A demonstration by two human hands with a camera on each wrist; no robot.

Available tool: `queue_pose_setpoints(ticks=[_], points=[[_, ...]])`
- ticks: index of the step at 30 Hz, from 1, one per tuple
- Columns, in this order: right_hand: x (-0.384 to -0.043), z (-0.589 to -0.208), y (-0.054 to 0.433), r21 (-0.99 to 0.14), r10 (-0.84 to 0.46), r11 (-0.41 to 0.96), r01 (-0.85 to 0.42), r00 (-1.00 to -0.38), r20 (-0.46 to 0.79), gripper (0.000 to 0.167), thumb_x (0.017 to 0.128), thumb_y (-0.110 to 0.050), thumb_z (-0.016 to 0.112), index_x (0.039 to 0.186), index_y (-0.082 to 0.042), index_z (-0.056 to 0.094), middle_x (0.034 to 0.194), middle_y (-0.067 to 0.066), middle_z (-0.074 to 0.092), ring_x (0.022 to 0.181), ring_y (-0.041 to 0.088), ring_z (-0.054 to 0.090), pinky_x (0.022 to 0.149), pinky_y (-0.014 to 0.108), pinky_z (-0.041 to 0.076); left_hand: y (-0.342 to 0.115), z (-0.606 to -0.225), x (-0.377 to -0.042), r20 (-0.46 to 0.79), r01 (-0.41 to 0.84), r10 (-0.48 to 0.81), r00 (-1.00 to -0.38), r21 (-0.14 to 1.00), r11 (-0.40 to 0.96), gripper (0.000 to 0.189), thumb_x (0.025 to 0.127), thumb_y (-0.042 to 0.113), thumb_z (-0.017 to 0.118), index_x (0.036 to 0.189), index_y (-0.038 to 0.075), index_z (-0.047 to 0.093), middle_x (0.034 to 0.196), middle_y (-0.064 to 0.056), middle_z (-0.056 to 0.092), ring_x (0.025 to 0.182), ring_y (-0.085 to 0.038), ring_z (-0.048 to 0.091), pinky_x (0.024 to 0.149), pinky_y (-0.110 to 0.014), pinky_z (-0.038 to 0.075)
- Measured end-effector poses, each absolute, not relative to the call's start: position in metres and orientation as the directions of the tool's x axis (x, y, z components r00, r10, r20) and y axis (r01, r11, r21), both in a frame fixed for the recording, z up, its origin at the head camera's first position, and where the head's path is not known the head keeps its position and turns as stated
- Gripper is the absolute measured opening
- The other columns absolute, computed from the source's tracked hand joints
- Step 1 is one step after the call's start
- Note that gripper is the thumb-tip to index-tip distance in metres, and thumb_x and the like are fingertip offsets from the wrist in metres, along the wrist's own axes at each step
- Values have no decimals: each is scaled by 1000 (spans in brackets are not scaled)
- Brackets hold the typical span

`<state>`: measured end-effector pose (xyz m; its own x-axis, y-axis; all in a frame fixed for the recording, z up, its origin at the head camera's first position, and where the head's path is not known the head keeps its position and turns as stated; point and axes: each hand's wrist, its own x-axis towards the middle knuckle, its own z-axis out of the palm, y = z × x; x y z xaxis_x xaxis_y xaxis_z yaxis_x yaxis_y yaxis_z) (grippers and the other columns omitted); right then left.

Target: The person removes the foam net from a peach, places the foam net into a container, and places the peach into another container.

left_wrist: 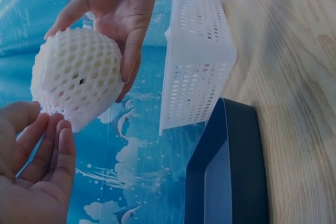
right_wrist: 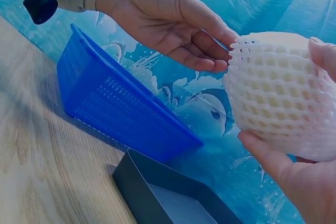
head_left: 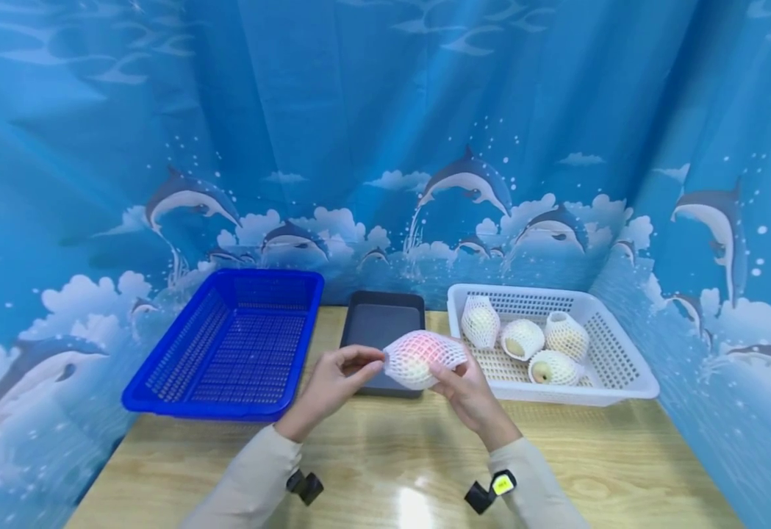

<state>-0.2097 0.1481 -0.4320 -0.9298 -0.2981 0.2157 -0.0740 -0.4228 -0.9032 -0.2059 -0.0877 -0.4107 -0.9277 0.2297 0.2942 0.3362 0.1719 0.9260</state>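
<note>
A round fruit, pink and pale yellow under a white foam net [head_left: 422,358], is held above the dark tray. My right hand [head_left: 471,393] grips it from the right, with thumb and fingers on opposite sides, as the right wrist view also shows. At the other end, my left hand [head_left: 337,386] pinches the edge of the foam net [left_wrist: 79,77] between thumb and fingertips. The net covers most of the fruit, so its exact kind cannot be told. To the right, a white basket [head_left: 623,393] holds several pale fruits [head_left: 565,336] in similar nets.
On the left stands a blue plastic basket [head_left: 292,345] with nothing seen inside. A shallow dark grey tray [head_left: 385,316] lies between the baskets, partly behind the hands. All rest on a wooden table [head_left: 372,455], with a blue dolphin-print curtain [head_left: 372,132] behind.
</note>
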Motion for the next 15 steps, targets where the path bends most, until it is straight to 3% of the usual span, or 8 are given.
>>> queue_pose_setpoints(ticks=[10, 15], points=[[-208, -433, 146, -883, -322, -465, -69, -915, 241, 43, 91, -2, 57, 128, -15, 40, 119, 0, 59, 100, 15, 65, 84, 34, 57, -82, -411, -208, 382, 419, 216, -898, 893, 163, 21, 85, 10, 72, 103, 1, 72, 103, -13, 70, 96, -24, 67, 82, -24, 57], [-207, -433, 145, -883, -312, -467, -58, -923, 226, 44, 91, -2, 57, 129, -15, 39, 120, -1, 59, 101, 15, 64, 85, 34, 57, -80, -409, -208, 413, 445, 224, -883, 888, 120, 26, 82, 0, 73, 108, -5, 69, 108, -19, 67, 99, -33, 66, 87, -32, 56]])
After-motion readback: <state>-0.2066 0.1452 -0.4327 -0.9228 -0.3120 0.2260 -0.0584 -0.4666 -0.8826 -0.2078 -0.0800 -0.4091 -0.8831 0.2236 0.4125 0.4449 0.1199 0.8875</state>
